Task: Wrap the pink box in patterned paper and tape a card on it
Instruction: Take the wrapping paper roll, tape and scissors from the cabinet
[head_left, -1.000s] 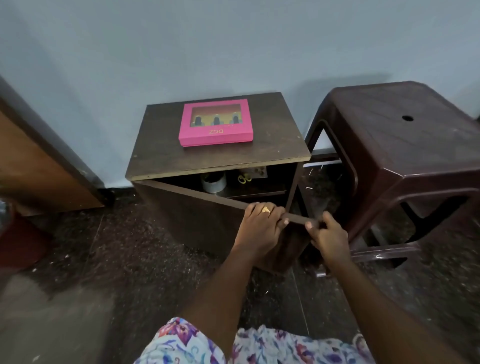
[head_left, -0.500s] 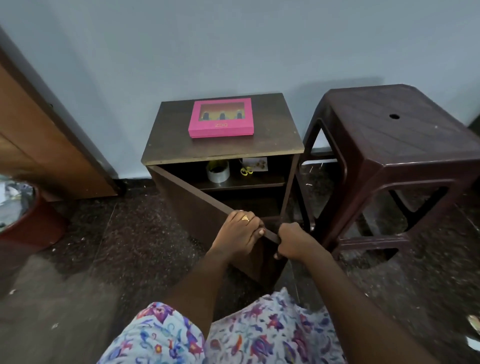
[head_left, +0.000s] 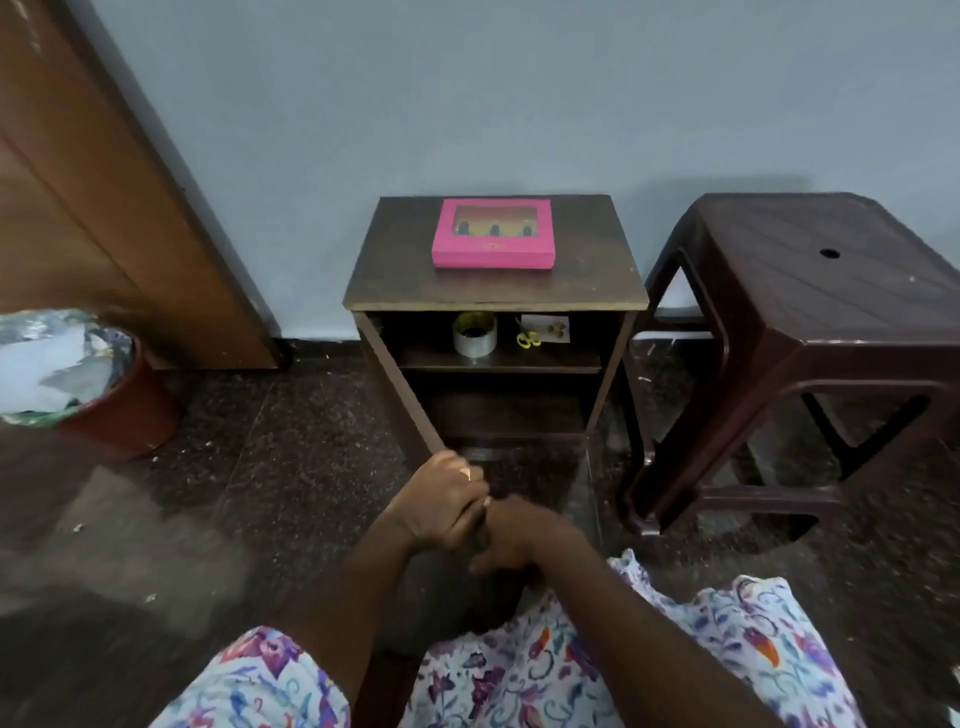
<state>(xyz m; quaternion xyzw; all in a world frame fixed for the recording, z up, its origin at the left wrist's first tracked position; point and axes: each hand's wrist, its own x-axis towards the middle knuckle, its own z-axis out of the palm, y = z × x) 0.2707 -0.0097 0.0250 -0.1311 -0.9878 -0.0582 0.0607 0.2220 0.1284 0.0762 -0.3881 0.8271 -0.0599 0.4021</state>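
The pink box (head_left: 493, 241) is laid flat on the top of the small cabinet (head_left: 405, 280), toward its back. The open cabinet door (head_left: 402, 387) is gripped at its top edge by the left hand (head_left: 441, 501) and the right hand (head_left: 511, 535), fingers curled round it. On the upper shelf (head_left: 561, 368) a tape roll (head_left: 474, 335), yellow scissors (head_left: 529, 339) and a card (head_left: 551, 328) are seen.

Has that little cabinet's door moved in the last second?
Yes. The door has swung wider open, away from the cabinet front and toward the person, left hand and right hand gripping its top edge.
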